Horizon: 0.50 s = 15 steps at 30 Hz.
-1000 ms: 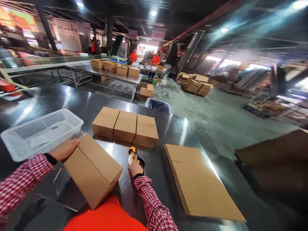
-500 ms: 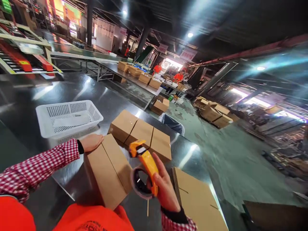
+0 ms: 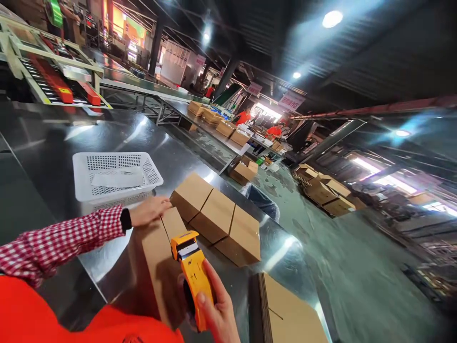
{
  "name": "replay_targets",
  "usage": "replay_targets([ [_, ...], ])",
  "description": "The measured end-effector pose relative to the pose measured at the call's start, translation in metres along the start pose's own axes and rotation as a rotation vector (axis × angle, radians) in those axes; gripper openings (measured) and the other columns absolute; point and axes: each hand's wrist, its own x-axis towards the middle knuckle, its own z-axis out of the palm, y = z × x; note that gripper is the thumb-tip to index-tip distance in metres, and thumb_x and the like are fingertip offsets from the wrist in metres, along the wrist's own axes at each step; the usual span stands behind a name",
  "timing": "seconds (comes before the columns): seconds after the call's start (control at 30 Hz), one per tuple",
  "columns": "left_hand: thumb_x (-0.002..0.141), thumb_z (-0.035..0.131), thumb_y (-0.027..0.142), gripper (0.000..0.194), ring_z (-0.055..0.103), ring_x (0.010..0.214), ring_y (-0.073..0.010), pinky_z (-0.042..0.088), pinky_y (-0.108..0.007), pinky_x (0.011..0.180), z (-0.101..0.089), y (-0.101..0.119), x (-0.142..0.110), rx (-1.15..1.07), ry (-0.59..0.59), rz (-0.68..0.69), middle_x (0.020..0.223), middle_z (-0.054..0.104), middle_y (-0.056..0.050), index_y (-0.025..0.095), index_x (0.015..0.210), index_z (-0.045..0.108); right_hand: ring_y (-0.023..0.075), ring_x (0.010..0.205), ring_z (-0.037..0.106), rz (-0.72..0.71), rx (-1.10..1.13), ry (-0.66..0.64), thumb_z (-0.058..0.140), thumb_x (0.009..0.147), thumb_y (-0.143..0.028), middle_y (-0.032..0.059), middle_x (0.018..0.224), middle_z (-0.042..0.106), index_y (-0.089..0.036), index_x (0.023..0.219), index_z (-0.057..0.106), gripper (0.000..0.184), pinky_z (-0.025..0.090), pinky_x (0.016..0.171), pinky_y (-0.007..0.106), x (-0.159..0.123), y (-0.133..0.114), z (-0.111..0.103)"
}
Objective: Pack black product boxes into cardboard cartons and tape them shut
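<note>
A brown cardboard box (image 3: 157, 259) lies right in front of me on the metal table, its two top flaps meeting along a seam. My left hand (image 3: 150, 210) rests on the far end of this box, fingers stretched out flat near the seam. In my right hand (image 3: 219, 305) is a yellow tape dispenser (image 3: 195, 276) with a roll of tape. Its head is over the box, near the seam; whether it touches the cardboard I cannot tell. The dispenser and my right hand hide the box's right side.
Beyond the box stand three closed cartons (image 3: 217, 214) in a row. A white perforated basket (image 3: 117, 176) with a pale sheet inside is at the left. Flat cardboard sheets (image 3: 291, 309) are stacked at the right table edge. Rollers (image 3: 53, 81) stand far left.
My right hand has brought the tape dispenser left and over the box, turning it. My left hand has shifted slightly along the far end. The whole view has swung a little.
</note>
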Motion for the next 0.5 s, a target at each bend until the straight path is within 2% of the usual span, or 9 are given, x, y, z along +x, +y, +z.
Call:
replay_targets([
  [0.1, 0.086, 0.043, 0.065, 0.054, 0.065, 0.073, -0.0187, 0.050, -0.030, 0.067, 0.023, 0.021, -0.020, -0.572, -0.366, -0.186, 0.089, 0.069, -0.010, 0.015, 0.095, 0.063, 0.0287, 0.119, 0.060, -0.006, -0.037, 0.017, 0.071, 0.079, -0.041, 0.0049, 0.131, 0.063, -0.036, 0.127, 0.061, 0.050, 0.050, 0.100, 0.039, -0.002, 0.011, -0.009],
  [0.17, 0.077, 0.061, 0.061, 0.049, 0.065, 0.077, -0.0182, 0.051, -0.030, 0.071, 0.040, 0.029, -0.028, -0.944, -0.516, -0.328, 0.090, 0.070, -0.008, 0.017, 0.096, 0.066, 0.0288, 0.120, 0.060, 0.011, -0.051, -0.001, 0.071, 0.079, -0.042, 0.0036, 0.132, 0.062, -0.039, 0.127, 0.060, 0.050, 0.049, 0.101, 0.040, -0.001, 0.016, -0.013],
  [0.2, 0.071, 0.069, 0.055, 0.045, 0.064, 0.077, -0.0176, 0.051, -0.030, 0.073, 0.047, 0.031, -0.030, -1.041, -0.530, -0.377, 0.088, 0.070, -0.007, 0.017, 0.094, 0.068, 0.0287, 0.120, 0.060, 0.021, -0.044, -0.012, 0.071, 0.079, -0.042, 0.0030, 0.132, 0.062, -0.040, 0.128, 0.059, 0.050, 0.049, 0.102, 0.041, -0.001, 0.018, -0.014],
  [0.3, 0.058, 0.078, 0.038, 0.035, 0.063, 0.072, -0.0133, 0.051, -0.025, 0.073, 0.061, 0.032, -0.028, -1.074, -0.462, -0.433, 0.078, 0.069, -0.003, 0.016, 0.085, 0.070, 0.0297, 0.119, 0.060, 0.054, 0.011, -0.039, 0.070, 0.078, -0.046, 0.0039, 0.132, 0.063, -0.040, 0.128, 0.059, 0.052, 0.047, 0.102, 0.045, 0.001, 0.018, -0.012],
  [0.4, 0.054, 0.078, 0.039, 0.034, 0.060, 0.066, -0.0117, 0.051, -0.024, 0.069, 0.065, 0.031, -0.023, -1.072, -0.381, -0.449, 0.072, 0.068, -0.002, 0.015, 0.077, 0.070, 0.0300, 0.116, 0.062, 0.082, 0.054, -0.025, 0.072, 0.076, -0.050, 0.0071, 0.129, 0.064, -0.035, 0.127, 0.060, 0.055, 0.049, 0.100, 0.045, 0.003, 0.010, -0.007],
  [0.5, 0.055, 0.078, 0.046, 0.036, 0.059, 0.060, -0.0136, 0.049, -0.025, 0.059, 0.062, 0.028, -0.018, -0.980, -0.323, -0.382, 0.065, 0.066, -0.003, 0.014, 0.069, 0.068, 0.0291, 0.112, 0.064, 0.103, 0.003, -0.060, 0.072, 0.076, -0.049, 0.0075, 0.128, 0.065, -0.032, 0.128, 0.060, 0.056, 0.052, 0.096, 0.042, 0.007, -0.005, -0.004],
])
